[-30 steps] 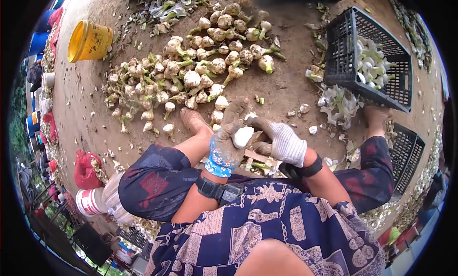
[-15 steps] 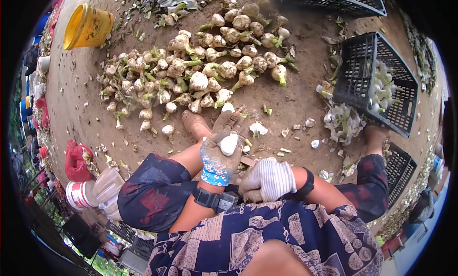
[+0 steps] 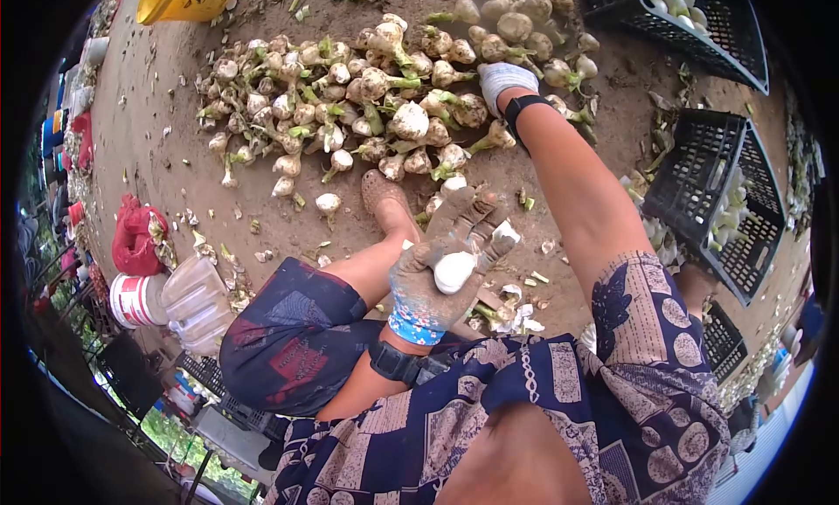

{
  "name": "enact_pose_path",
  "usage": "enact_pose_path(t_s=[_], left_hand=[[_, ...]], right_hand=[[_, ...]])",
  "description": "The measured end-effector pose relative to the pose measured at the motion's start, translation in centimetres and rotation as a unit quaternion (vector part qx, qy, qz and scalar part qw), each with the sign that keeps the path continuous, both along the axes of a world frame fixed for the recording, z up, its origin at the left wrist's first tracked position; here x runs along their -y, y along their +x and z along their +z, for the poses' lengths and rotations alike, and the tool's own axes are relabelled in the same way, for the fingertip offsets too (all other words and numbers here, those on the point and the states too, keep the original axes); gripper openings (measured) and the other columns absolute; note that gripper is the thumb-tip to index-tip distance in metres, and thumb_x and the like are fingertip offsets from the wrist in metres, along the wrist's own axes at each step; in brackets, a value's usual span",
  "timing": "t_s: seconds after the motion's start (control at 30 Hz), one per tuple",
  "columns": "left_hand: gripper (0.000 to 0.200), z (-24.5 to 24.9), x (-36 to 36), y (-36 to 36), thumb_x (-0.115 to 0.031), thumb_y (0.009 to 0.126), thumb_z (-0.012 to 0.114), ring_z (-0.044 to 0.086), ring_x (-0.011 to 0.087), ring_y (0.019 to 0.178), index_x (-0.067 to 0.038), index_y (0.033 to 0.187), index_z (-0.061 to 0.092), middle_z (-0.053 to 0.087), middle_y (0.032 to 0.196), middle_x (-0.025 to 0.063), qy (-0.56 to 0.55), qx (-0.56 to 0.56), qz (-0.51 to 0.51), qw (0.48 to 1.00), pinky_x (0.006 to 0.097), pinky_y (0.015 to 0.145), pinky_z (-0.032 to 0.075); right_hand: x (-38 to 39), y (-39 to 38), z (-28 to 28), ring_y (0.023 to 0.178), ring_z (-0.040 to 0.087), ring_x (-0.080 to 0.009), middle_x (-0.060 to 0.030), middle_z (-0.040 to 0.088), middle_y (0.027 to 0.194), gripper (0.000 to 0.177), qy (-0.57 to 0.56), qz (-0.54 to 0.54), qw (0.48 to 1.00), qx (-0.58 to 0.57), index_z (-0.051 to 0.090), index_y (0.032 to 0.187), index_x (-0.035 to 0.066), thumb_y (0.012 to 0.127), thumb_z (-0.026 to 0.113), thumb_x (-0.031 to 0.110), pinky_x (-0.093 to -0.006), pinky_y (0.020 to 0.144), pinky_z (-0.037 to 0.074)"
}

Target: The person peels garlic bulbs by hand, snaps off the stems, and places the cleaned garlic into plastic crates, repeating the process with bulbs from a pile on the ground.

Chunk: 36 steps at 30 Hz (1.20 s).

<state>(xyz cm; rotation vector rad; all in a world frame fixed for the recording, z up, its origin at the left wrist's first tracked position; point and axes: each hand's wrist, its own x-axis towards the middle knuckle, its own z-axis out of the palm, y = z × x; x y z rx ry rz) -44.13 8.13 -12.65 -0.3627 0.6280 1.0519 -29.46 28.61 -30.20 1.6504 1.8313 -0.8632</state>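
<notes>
My left hand (image 3: pixel 433 282), in a soiled glove with a blue floral cuff, is turned palm up in front of my lap. A clean white garlic bulb (image 3: pixel 454 273) rests in its palm, with the fingers stretched away from it. My right hand (image 3: pixel 509 81), in a pale striped glove, reaches out to the right part of a heap of dirty garlic bulbs (image 3: pixel 409 121) with trimmed green stems. Its fingers are mostly hidden among the bulbs, so I cannot make out a grasp.
Black crates (image 3: pixel 699 169) holding pale trimmed garlic stand on the right and at the upper right (image 3: pixel 734 46). A yellow bucket (image 3: pixel 188 0) is at the upper left. A red sack (image 3: pixel 137 236) and a white tub (image 3: pixel 138 300) sit left. Peel scraps (image 3: pixel 520 317) lie near my lap.
My right hand has moved from my lap out to the garlic heap. My left hand still holds the white bulb. The view has shifted, so the heap sits higher in it.
</notes>
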Motion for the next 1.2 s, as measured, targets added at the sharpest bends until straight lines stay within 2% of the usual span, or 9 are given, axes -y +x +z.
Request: enact_pose_path(t_s=[0.17,0.33,0.4,0.43,0.47,0.67,0.93,0.97,1.2], left_hand=[[0.045,-5.5,3.4,-1.4,-0.019,0.088,0.048,0.06,0.0263,0.09,-0.003,0.13,0.04,0.054,0.116,0.0166,-0.104,-0.125,-0.126,0.979,0.0375,0.072,0.055],[0.05,-6.1,2.9,1.9,-0.019,0.086,0.062,0.056,0.0133,0.093,0.0,0.128,0.043,0.056,0.112,0.0081,0.162,-0.386,-0.338,0.843,0.0255,0.079,0.048],[0.041,-4.8,3.9,3.2,-0.011,0.086,0.061,0.059,0.0131,0.081,-0.005,0.124,0.046,0.057,0.108,0.0069,0.18,-0.325,-0.329,0.868,0.0243,0.064,0.051],[0.05,-3.4,3.7,3.1,-0.011,0.08,0.066,0.055,0.0128,0.093,0.0,0.125,0.046,0.059,0.107,0.0084,0.131,-0.3,-0.352,0.877,0.0238,0.08,0.046],[0.05,-2.5,3.8,3.6,-0.011,0.08,0.066,0.055,0.0128,0.093,0.0,0.125,0.046,0.059,0.107,0.0084,0.144,-0.302,-0.356,0.873,0.0238,0.08,0.046],[0.062,1.4,7.0,5.6,0.001,0.069,0.061,0.049,0.035,0.111,-0.007,0.129,0.045,0.049,0.119,0.0199,0.631,-0.582,-0.295,0.42,0.039,0.094,0.041],[0.07,5.7,9.3,6.6,0.001,0.062,0.067,0.053,0.0345,0.099,-0.011,0.128,0.047,0.052,0.112,0.0164,0.702,-0.59,-0.276,0.288,0.0391,0.082,0.046],[0.07,6.4,9.5,6.7,0.001,0.062,0.067,0.054,0.0344,0.097,-0.011,0.128,0.048,0.052,0.111,0.0159,0.693,-0.588,-0.304,0.284,0.0387,0.08,0.046],[0.067,8.7,10.5,6.5,-0.005,0.063,0.073,0.054,0.0327,0.094,-0.008,0.126,0.05,0.055,0.104,0.0148,0.734,-0.536,-0.272,0.316,0.0381,0.08,0.045]], right_hand=[[7.6,2.1,5.7,0.101,0.06,-0.0305,-0.0149,0.062,0.109,0.032,0.154,-0.196,0.914,-0.32,0.057,0.117,0.012,0.085,0.055,0.016,-0.0377,0.083,0.049],[21.4,3.0,16.3,0.087,0.063,-0.027,-0.0174,0.062,0.098,0.037,0.235,-0.212,0.864,-0.391,0.057,0.112,0.008,0.076,0.062,0.006,-0.0344,0.075,0.052],[24.7,3.4,17.9,0.083,0.063,-0.0208,-0.0172,0.061,0.102,0.047,0.327,-0.177,0.833,-0.409,0.053,0.118,0.006,0.072,0.063,0.004,-0.0318,0.071,0.052],[26.3,3.9,19.6,0.079,0.061,-0.0165,-0.0154,0.059,0.107,0.056,0.137,-0.388,0.776,-0.478,0.047,0.126,0.006,0.073,0.064,0.007,-0.0283,0.067,0.052],[27.7,4.0,19.8,0.075,0.057,-0.0115,-0.0133,0.058,0.111,0.06,0.105,-0.533,0.552,-0.632,0.041,0.131,0.005,0.078,0.066,0.016,-0.0241,0.063,0.05],[31.5,6.8,21.8,0.06,0.052,-0.007,-0.0034,0.064,0.083,0.041,0.105,-0.554,0.594,-0.574,0.054,0.116,-0.002,0.086,0.063,0.025,-0.0195,0.054,0.044],[37.5,6.3,22.5,0.05,0.047,-0.0044,0.0001,0.058,0.064,0.026,0.179,-0.593,0.482,-0.619,0.064,0.092,0.002,0.089,0.058,0.027,-0.0199,0.043,0.035],[37.7,6.5,23.6,0.049,0.047,-0.0043,-0.0001,0.057,0.062,0.024,0.251,-0.542,0.552,-0.582,0.063,0.089,0.002,0.089,0.057,0.025,-0.0197,0.042,0.034],[40.2,7.1,26.1,0.048,0.048,-0.0048,-0.0001,0.057,0.061,0.023,0.205,-0.52,0.573,-0.599,0.063,0.086,0.001,0.089,0.057,0.023,-0.0208,0.041,0.035]])
